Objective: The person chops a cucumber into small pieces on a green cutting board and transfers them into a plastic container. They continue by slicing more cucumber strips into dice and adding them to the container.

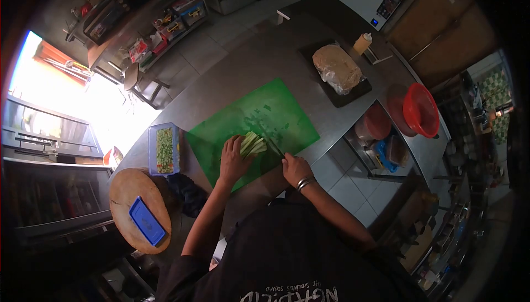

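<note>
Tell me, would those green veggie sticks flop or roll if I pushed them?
Probably stiff: the green sticks lie straight by the left hand. Cut flat, they likely won't roll. Loose ones may slide on the cutting board.

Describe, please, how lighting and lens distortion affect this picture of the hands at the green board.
Head view: the fisheye lens curves the grey steel counter and blackens the corners; window daylight blows out the left edge; the green plastic cutting board is evenly lit; the left hand on the pale green vegetable strips and the right hand gripping the dark knife look soft.
</note>
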The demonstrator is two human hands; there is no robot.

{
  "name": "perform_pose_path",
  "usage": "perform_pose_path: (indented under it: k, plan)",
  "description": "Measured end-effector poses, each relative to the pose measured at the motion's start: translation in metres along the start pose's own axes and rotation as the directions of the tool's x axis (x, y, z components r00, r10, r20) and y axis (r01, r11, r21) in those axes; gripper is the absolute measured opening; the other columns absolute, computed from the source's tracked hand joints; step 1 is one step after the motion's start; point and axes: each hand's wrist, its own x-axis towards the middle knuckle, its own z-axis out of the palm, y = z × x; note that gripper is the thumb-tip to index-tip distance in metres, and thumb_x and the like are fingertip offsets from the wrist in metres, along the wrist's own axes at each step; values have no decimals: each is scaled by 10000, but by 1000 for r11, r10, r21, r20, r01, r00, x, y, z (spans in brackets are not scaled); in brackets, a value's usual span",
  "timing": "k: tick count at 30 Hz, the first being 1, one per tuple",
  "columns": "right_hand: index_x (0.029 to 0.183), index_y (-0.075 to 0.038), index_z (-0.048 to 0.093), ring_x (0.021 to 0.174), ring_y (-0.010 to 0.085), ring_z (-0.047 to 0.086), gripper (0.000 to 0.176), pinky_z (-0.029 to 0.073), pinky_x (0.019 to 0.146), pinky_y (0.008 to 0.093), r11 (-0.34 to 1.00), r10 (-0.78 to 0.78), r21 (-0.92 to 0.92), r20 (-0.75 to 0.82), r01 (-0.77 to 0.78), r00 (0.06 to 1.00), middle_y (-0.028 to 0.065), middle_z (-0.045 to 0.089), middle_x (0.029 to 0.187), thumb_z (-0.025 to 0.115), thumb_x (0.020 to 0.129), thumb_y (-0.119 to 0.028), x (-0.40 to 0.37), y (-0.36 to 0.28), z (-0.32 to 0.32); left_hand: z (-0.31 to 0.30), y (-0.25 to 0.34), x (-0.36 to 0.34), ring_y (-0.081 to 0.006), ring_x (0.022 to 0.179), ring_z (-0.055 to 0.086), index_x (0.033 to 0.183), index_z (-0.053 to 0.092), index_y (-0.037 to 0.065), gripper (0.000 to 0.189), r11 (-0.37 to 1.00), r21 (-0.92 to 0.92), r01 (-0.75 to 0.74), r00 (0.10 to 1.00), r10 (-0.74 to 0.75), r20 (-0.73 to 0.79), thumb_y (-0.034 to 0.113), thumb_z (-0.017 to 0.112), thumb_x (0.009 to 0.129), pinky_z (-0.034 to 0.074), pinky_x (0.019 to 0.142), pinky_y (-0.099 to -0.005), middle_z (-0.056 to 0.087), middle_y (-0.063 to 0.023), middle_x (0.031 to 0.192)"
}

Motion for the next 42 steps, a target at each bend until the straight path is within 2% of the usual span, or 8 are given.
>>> perform_pose_path:
  k: [2,4,14,23,28,31,34,42]
  plan:
    - [983,-45,583,798,460,670,167,534,734,559,999,30,-15,-51,-30,998,263,672,795,531,981,-204,0,-1,-4,1,-3,-3,-378,1277,492,1277,558,42,629,996,-41,78,996,-80,-48,288,818,759,399,1077,-492,538,-171,1356]
    - [986,-42,584,789,463,668,170,535,726,559,999,23,-23,-17,-23,1000,263,672,792,531,982,-203,-2,-5,-7,1,-6,-4,-382,1277,493,1259,571,45,607,998,67,3,1000,-2,-26,301,815,766,401,1077,-487,540,-175,1353]
    - [996,-31,586,798,465,678,172,540,722,560,999,30,-43,14,-29,999,268,684,810,536,978,-195,0,-9,-3,10,-3,16,-363,1211,528,1135,625,50,481,991,75,-111,986,101,131,277,821,760,439,1027,-468,563,-140,1289]
    - [1064,-36,560,809,473,678,211,546,716,563,995,-91,-21,87,94,992,282,683,818,524,994,-231,4,-6,3,8,3,17,-364,1155,551,1067,641,59,393,989,86,-119,992,121,-17,260,802,770,465,983,-462,592,-133,1208]
    - [1120,-55,505,769,475,677,216,540,688,579,994,-47,-92,133,60,990,265,681,776,503,1008,-239,3,-10,-6,2,-4,31,-331,1122,567,1052,661,94,332,967,17,-256,958,251,138,246,785,784,480,956,-447,605,-107,1158]
    - [1125,-63,485,743,472,677,205,539,668,582,996,-15,-91,87,23,996,257,680,762,488,1016,-237,1,-18,-19,16,-16,30,-320,1084,579,1068,662,128,312,954,39,-297,951,292,97,224,768,791,482,943,-453,606,-98,1098]
    - [1118,-75,481,735,470,678,187,539,653,581,998,3,-59,82,2,997,252,681,760,476,1022,-236,-5,-24,-30,16,-12,29,-326,1076,583,1055,666,128,297,964,-7,-265,964,265,17,209,763,787,485,944,-455,607,-101,1089]
    - [1125,-78,475,753,472,683,181,544,643,576,995,-1,-98,180,19,984,256,692,797,436,1041,-232,-11,-31,-32,6,-6,32,-316,1134,566,1047,658,91,299,970,-3,-244,967,243,75,189,751,780,461,997,-443,616,-101,1129]
